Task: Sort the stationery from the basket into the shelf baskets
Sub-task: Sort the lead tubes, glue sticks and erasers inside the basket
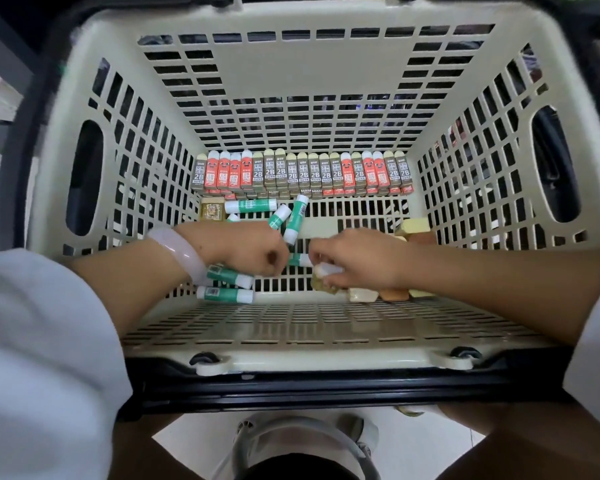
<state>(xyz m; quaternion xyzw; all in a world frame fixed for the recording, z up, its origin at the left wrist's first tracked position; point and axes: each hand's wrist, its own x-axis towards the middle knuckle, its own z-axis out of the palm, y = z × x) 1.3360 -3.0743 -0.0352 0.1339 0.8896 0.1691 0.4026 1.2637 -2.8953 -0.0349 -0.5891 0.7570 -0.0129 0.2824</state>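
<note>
Head view: both hands' curled fingers grip glue sticks beside erasers in the basket.

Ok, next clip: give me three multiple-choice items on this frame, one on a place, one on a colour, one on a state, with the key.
1. Where does the row of erasers stand in the basket?
A. along the far wall
B. along the near wall
C. outside it

2. What colour are the labels on the glue sticks?
A. blue
B. green
C. yellow

3. What is the right hand doing?
A. lying flat and open
B. gripping the basket rim
C. pinching a white-capped stick

Key: 1 A, the erasers line the wall farthest from the person. 2 B, each stick has a green wrap with white ends. 3 C, the fingers curl round a white cap at the basket floor, close to the left hand.
</note>
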